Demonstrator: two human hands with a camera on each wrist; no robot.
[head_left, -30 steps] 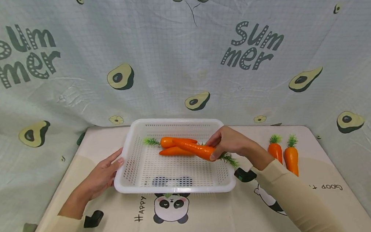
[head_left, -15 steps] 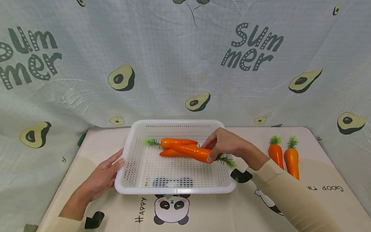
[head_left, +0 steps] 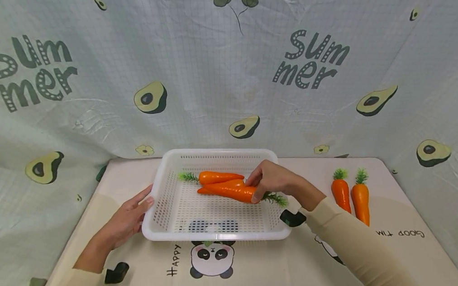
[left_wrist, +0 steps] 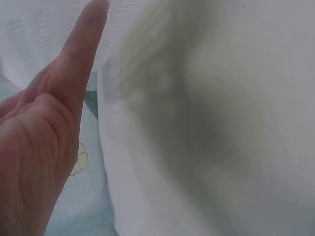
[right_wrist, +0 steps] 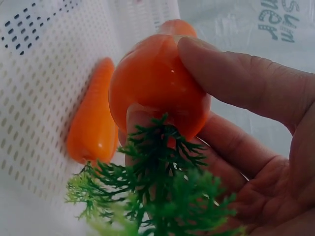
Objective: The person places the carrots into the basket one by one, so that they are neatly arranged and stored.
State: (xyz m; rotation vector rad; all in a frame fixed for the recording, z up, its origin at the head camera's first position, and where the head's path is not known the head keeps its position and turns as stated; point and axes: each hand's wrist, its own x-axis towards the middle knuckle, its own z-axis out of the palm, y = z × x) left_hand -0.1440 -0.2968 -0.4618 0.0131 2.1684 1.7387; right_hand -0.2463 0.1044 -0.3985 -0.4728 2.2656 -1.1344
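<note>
The thumb and fingers of the right hand (head_left: pixel 270 179) pinch the held carrot (right_wrist: pixel 160 91) at its broad, leafy end, just right of the middle of the head view. That carrot is inside the white basket (head_left: pixel 217 236) at the centre; a second carrot (right_wrist: pixel 91 120) lies beneath it, though whether they touch cannot be told. A third carrot (head_left: pixel 215 177) rests behind them, its leaves to the left. The left hand (head_left: pixel 125 219), fingers fairly straight, touches the basket's left side. The step looks like setting a carrot among the others, though one moment cannot rule out lifting; if so, the next move calls for lowering it fully and loosening the pinch without rolling its neighbours. Two more carrots (head_left: pixel 341 194) lie at the right of the frame. The backdrop (head_left: pixel 196 46) reads "SUMMER" at upper left and upper right; the tablecloth (head_left: pixel 265 271) shows sideways "HAPPY" below the basket, inverted "GOOD TIM" at lower right and "BEA" at lower left. No brand shows.
</note>
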